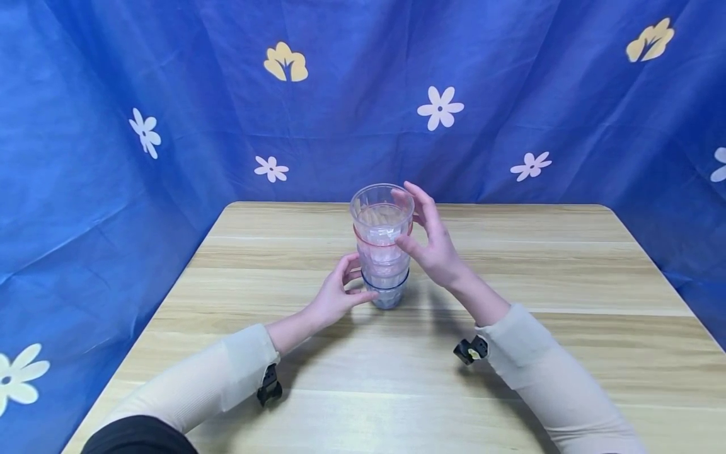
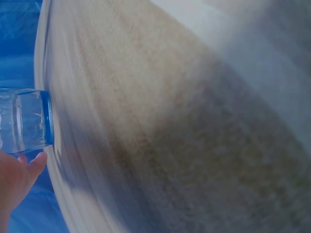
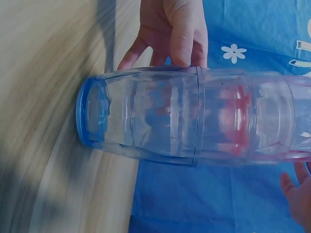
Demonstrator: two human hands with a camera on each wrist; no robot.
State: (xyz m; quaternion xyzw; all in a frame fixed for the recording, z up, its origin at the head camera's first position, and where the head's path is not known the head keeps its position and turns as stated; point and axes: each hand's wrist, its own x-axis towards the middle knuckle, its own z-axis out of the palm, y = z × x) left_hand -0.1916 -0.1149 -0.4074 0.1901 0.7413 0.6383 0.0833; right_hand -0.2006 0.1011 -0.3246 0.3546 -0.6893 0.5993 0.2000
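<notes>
A tall stack of clear plastic cups stands upright on the wooden table, several nested one in another. Red shows at the upper rim band, blue at a lower band and, in the right wrist view, at the base of the stack. My left hand is beside the lowest cup, thumb in front and fingers toward the back, loosely spread. Around the top cup my right hand is spread, thumb near the red band and fingertips behind the cup wall. In the right wrist view, a small gap shows between the right hand and the stack.
The wooden table extends to both sides of the stack. A blue cloth with white and yellow flower prints hangs behind the table and along its sides. Black wrist cameras are strapped at both sleeves.
</notes>
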